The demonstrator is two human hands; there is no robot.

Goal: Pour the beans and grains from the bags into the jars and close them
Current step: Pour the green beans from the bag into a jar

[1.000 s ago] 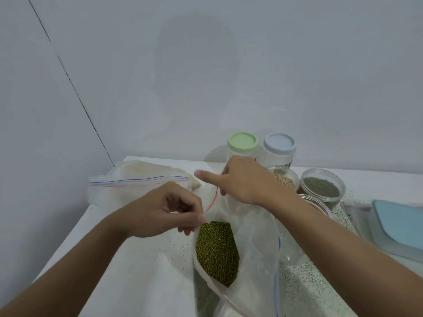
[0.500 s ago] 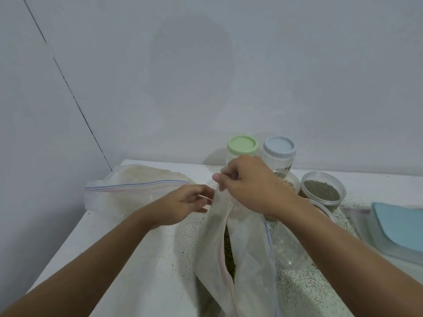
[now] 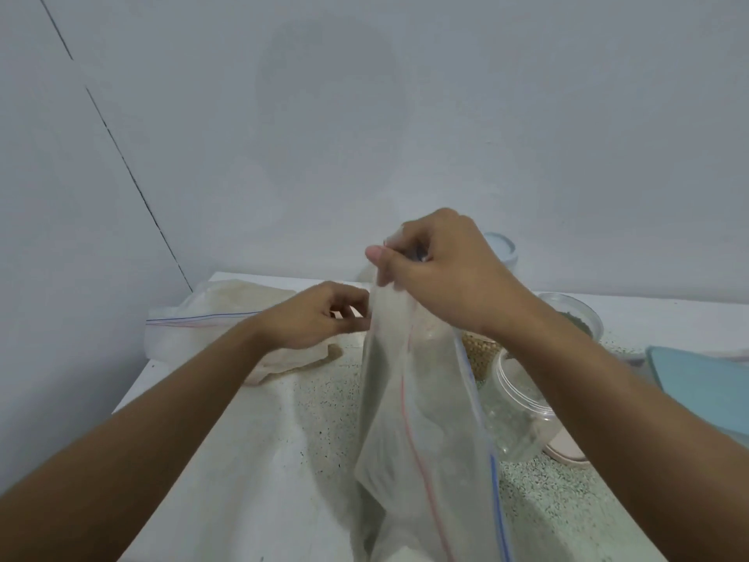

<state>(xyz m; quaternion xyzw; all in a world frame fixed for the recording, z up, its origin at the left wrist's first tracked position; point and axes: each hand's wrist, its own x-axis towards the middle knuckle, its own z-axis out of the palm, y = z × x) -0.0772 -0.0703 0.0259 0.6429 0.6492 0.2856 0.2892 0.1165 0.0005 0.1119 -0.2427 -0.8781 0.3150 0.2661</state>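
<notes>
The fingertips of my right hand [image 3: 437,273] pinch the top of the zip bag [image 3: 421,399], which hangs upright at centre. My left hand [image 3: 312,318] curls at its 9 o'clock edge; I cannot tell whether it grips. At 3 o'clock a clear jar [image 3: 523,415] lies half hidden behind the bag.

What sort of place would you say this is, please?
Likely a home kitchen or pantry corner: a speckled white countertop set against plain walls, a clear plastic jar, and a resealable zip bag.
</notes>
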